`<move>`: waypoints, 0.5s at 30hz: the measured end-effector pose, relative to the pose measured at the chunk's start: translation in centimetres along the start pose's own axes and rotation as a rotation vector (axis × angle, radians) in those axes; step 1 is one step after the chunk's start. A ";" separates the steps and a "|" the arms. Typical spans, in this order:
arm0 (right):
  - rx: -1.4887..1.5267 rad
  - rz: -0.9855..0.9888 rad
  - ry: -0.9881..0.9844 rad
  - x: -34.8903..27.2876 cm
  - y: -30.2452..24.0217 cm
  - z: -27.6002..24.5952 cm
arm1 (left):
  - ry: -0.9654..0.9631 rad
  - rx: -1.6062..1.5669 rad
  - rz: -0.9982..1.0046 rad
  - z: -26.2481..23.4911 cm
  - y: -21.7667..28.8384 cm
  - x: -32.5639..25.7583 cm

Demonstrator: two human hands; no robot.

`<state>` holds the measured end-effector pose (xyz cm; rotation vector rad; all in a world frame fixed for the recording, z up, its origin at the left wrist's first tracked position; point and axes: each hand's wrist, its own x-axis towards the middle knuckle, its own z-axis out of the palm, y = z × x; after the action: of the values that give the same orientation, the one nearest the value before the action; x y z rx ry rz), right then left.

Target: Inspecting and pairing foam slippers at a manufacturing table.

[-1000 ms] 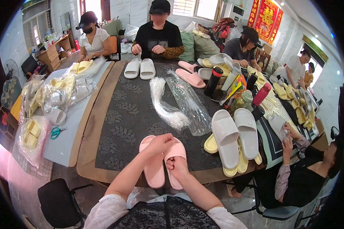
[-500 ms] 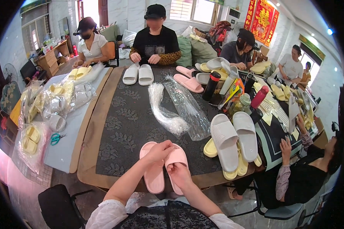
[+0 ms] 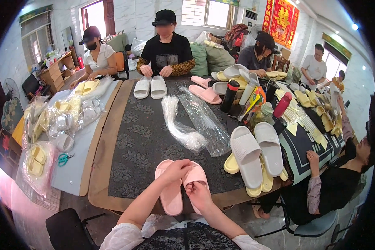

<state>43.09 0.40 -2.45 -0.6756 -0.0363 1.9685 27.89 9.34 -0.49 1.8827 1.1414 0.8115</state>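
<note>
Slippers (image 3: pixel 169 200), pink, directly under the curled fingers (image 3: pixel 190 188)

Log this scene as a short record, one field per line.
Item: pink slide slippers with ribbed straps, side by side at the near edge of a brown-edged table
Left hand: above the left slipper, fingers at the right slipper's strap
Right hand: fingers curled at that strap's opening; grip unclear
Ahead: curved bundle of thin white plastic strands beside a clear plastic packet
Right: light gray slide slippers over yellow slide slippers
Left: teal-handled scissors on a pale blue tabletop
Across: person in a black cap, hands near pale gray slippers
</note>
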 end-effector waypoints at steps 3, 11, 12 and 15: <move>-0.163 -0.221 -0.063 -2.4 0.3 1.4 | 0.010 0.007 -0.062 -0.1 -0.1 0.1; -1.718 -0.570 -0.193 -7.4 -4.5 2.7 | 0.387 -0.544 -0.191 -0.1 -0.9 0.1; -1.718 -0.571 -0.195 -6.8 -4.8 3.1 | 0.388 -0.542 -0.190 -0.3 -0.8 0.1; -1.559 -0.759 -0.141 -3.5 -5.2 4.7 | 0.521 -0.702 -0.217 -0.5 -0.8 0.3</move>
<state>46.25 1.22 4.61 -1.1899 -1.7495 0.9201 27.28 10.01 -0.87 0.9764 1.1284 1.4017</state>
